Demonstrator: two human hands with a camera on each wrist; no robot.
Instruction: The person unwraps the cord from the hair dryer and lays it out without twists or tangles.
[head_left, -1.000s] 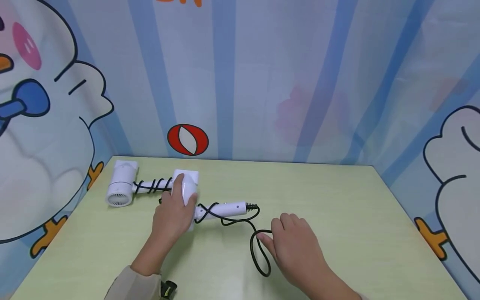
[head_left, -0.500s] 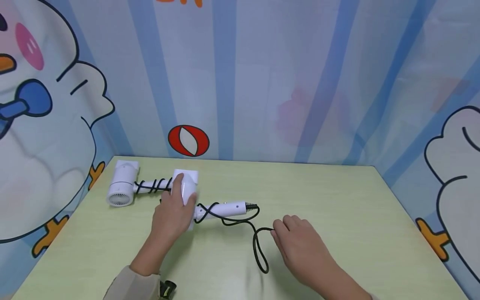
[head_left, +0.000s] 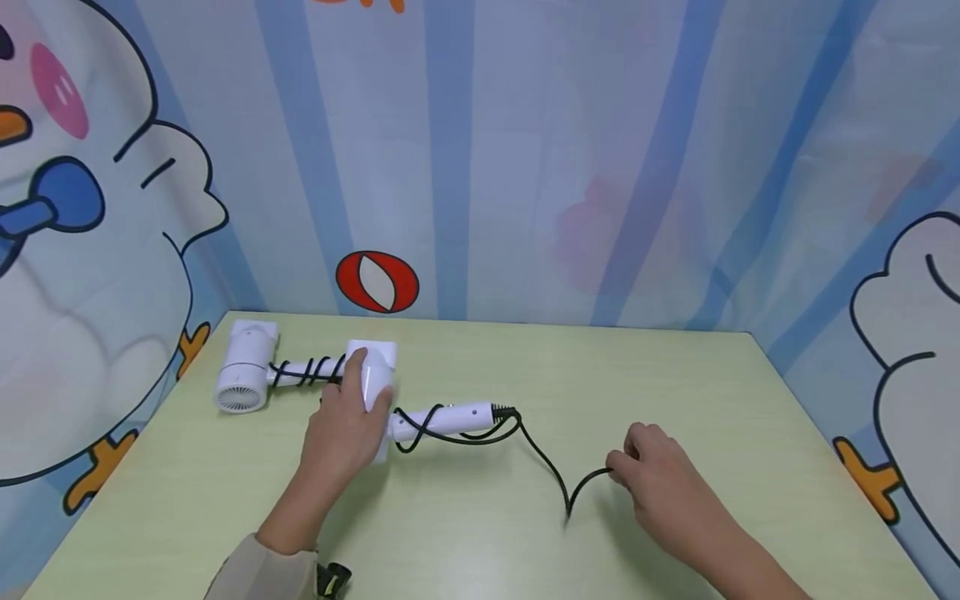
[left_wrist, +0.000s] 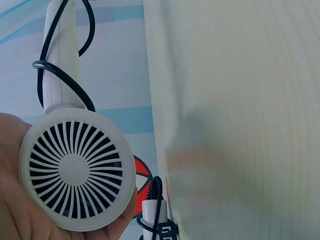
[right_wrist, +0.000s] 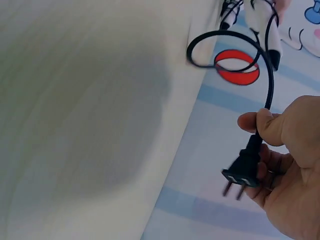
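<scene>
My left hand (head_left: pixel 341 442) grips the round body of a white hair dryer (head_left: pixel 379 379), its handle pointing right. In the left wrist view the air-inlet grille (left_wrist: pixel 74 170) faces the camera, with fingers around its edge. Black cord (head_left: pixel 552 468) winds loosely about the handle and runs from its end toward my right hand (head_left: pixel 671 496), dipping in a narrow bend on the way. In the right wrist view, thumb and finger pinch that cord just behind a black two-pin plug (right_wrist: pixel 242 167), whose pins point away from the hand.
A second white hair dryer (head_left: pixel 246 367) lies at the table's back left, cord wrapped in several turns around its handle. The pale wooden table (head_left: pixel 750 417) ends at a cartoon-printed blue backdrop (head_left: pixel 510 167). A small black object (head_left: pixel 333 578) sits by the left sleeve.
My right hand has moved to the right, drawing the cord out. The hanging loop between the hands has opened into one bend. My left hand and its hair dryer have stayed in place.
</scene>
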